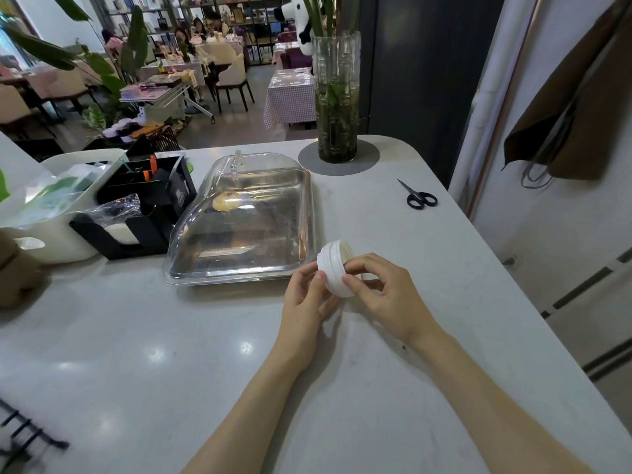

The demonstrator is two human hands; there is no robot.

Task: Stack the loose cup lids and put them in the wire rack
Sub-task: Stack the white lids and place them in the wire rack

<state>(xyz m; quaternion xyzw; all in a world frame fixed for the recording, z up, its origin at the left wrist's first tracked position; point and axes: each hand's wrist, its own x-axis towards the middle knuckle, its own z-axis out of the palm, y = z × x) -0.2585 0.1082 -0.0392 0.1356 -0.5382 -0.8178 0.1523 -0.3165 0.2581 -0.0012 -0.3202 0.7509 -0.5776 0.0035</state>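
Observation:
A short stack of white cup lids point(333, 265) is held on its side just above the pale counter, right of centre. My left hand point(307, 295) pinches the stack from the left, thumb on its rim. My right hand point(383, 289) grips it from the right with fingertips on the rim. Part of a black wire rack point(24, 436) shows at the bottom left corner, far from both hands.
A metal tray under a clear dome cover point(242, 217) lies just left of the hands. Behind it stand a black organizer point(143, 203) and a white bin point(58, 200). Scissors point(419, 196) and a glass vase point(337, 97) on a grey mat sit farther back.

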